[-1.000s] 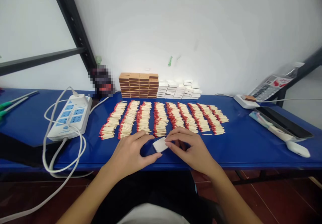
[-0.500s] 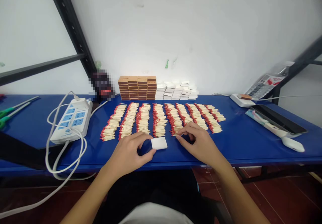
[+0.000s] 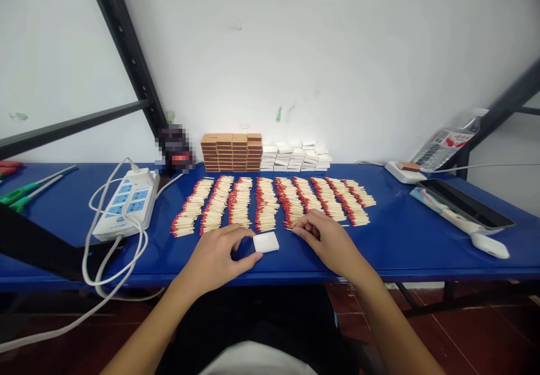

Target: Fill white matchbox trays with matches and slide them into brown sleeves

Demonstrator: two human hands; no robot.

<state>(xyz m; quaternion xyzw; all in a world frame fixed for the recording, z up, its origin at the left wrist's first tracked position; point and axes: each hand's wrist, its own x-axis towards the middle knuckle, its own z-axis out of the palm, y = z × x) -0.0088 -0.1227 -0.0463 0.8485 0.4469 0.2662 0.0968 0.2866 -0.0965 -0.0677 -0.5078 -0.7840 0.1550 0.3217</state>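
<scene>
Left hand (image 3: 219,254): thumb and forefinger moderately wide apart, one at each corner of the near end of a white box (image 3: 266,242). Box lies flat on the blue worktop (image 3: 400,243), between the two hands, its far end just short of the right fingers. Whether the left fingers press on it: cannot tell.

Right hand (image 3: 331,243): thumb and forefinger narrow, tips almost together, at the near end of one row of matches (image 3: 265,206). A match (image 3: 288,229) lies at these tips; whether it is pinched or only touched, cannot tell. The hand hides part of the next row.

Matches: nine slanting rows beyond both hands, red heads to the left. One loose match just right of the right fingers.

Beyond the rows, against the wall: brown boxes (image 3: 231,156) stacked neatly, beyond the left fingers; white boxes (image 3: 291,160) beside them, stacked less evenly, beyond the right fingers.

Well left of the left fingers: power strip (image 3: 139,206), with white cables looped over it. Well right of the right fingers: phone (image 3: 468,202); beyond that, a tilted bottle (image 3: 451,141).
</scene>
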